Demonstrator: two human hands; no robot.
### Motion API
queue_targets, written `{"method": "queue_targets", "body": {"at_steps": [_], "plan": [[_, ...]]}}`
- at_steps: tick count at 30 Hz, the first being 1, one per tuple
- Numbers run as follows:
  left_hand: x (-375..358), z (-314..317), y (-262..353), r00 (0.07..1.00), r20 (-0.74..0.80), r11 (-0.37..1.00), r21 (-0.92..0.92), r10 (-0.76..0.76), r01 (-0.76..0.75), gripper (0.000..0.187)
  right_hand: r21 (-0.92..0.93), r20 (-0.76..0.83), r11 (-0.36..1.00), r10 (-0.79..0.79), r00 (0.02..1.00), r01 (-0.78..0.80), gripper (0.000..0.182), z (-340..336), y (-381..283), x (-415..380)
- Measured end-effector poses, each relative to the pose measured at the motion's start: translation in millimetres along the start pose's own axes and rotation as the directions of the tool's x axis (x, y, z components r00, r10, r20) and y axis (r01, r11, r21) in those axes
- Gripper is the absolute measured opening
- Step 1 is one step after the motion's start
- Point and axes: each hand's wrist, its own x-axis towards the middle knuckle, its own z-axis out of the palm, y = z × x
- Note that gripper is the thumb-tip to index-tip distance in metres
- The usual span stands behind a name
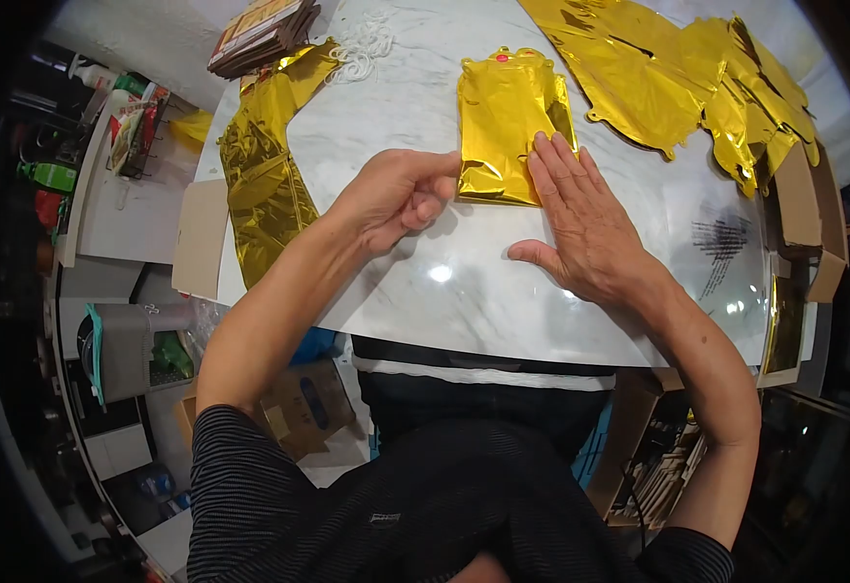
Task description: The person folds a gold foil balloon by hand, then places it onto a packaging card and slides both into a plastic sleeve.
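A flat, folded gold foil balloon (498,126) lies on the white marbled table, with small tabs and a red spot along its far edge. My right hand (585,219) lies flat, its stretched fingers over the balloon's near right corner and its thumb spread away. At the left edge of the foil, my left hand (396,199) has its index fingertip close to or touching it. The other left fingers are loosely curled with nothing visible in them.
More gold foil balloons (648,78) lie unfolded at the back right, beside a cardboard box (799,199). Another gold foil piece (265,175) stretches along the left side. A stack of printed cards (262,39) and white string (362,49) sit at the back left.
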Motion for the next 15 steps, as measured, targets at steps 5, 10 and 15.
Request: {"method": "queue_targets", "body": {"at_steps": [5,10,15], "plan": [[-5,2,-2,0.996,0.085,0.993,0.116,-0.035,0.025,0.027,0.001,-0.001,1.0,0.007,1.0,-0.007,0.107,0,-1,0],[-11,14,-6,1.0,0.005,0.95,0.314,-0.005,0.003,0.024,-0.001,-0.04,1.0,-0.016,0.999,0.016,0.107,2,0,0],[-20,16,-11,0.953,-0.086,0.835,0.508,0.291,-0.209,0.031,-0.002,-0.034,1.0,-0.01,0.999,0.01,0.107,2,0,0]]}}
